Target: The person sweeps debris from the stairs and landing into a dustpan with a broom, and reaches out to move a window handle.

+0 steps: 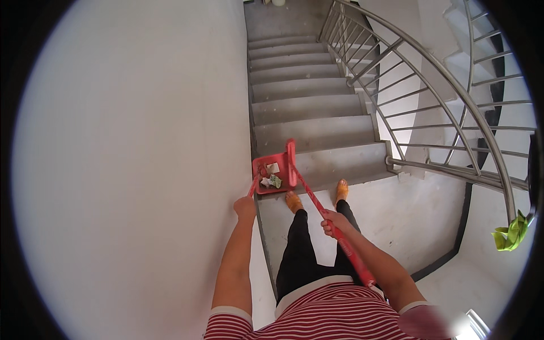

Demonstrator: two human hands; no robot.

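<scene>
My left hand is closed around the handle of a red plastic dustpan, which is beside the wall at the stair edge. Crumpled paper, a green-and-white wrapper and other litter lie inside the pan. In my right hand is the red handle of a broom; its narrow red head stands at the pan's right side. The handle's end reaches back towards my waist. Whether the broom head touches the pan I cannot tell.
Grey concrete stairs run down from my feet, in orange slippers, to a lower floor. A white wall borders them at left, a curved metal railing at right. A green cloth hangs at the railing's near end.
</scene>
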